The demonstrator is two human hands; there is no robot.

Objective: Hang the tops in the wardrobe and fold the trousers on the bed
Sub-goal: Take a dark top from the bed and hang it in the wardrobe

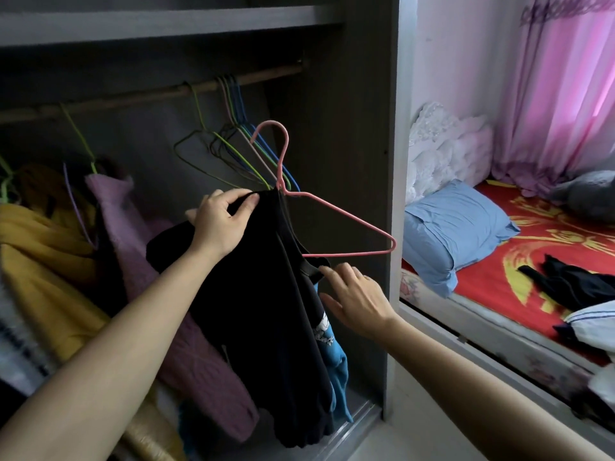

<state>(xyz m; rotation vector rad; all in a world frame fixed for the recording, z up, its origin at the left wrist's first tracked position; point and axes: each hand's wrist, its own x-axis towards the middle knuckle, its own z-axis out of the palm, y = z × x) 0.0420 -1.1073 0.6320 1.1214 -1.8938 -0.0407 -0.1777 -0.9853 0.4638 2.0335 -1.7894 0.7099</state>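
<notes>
Hanging step: our left hand (221, 224) pinches the black top (266, 311) to the pink hanger (349, 254); our right hand (357, 299), fingers (332, 272) apart, must draw the shoulder over.

No readable text, brand, number or label anywhere. Blue garment (333, 352) at 5 o'clock carries a small white print (322, 328), partly covered by dark cloth and too small to make out as letters. Red bed cover (492, 277) at 3 o'clock shows yellow ornament only, with no characters that can be read.
</notes>
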